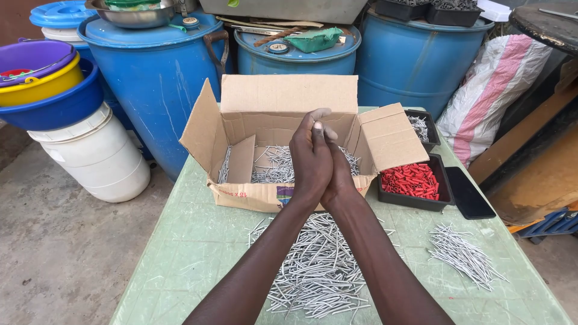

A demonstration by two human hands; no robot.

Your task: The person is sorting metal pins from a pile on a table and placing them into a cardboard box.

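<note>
Hands: the left hand (310, 157) and right hand (338, 171) were pressed palm to palm above the cardboard box (271, 129), fingers straight and closed flat against each other.
Grip: whether any nails were caught between the palms could not be told; possibly a few, but none showed.
Nails: a large heap of grey nails (319, 265) lay on the green table (180, 253) under the forearms; more lay inside the box, and a smaller bundle (463, 253) sat apart on the right.
Handling: the nails looked stiff, thin and smooth, heavy in bulk and apt to slide and prick; a loose handful taken around the middle of the shanks would likely hold best.
Nearby: a black tray of red plugs (412, 180) stood just beside the box, with a second black tray (421, 126) behind it.
Hidden: the palms' inner faces and part of the box floor were covered; the elbows were cut off at the bottom edge.
</note>
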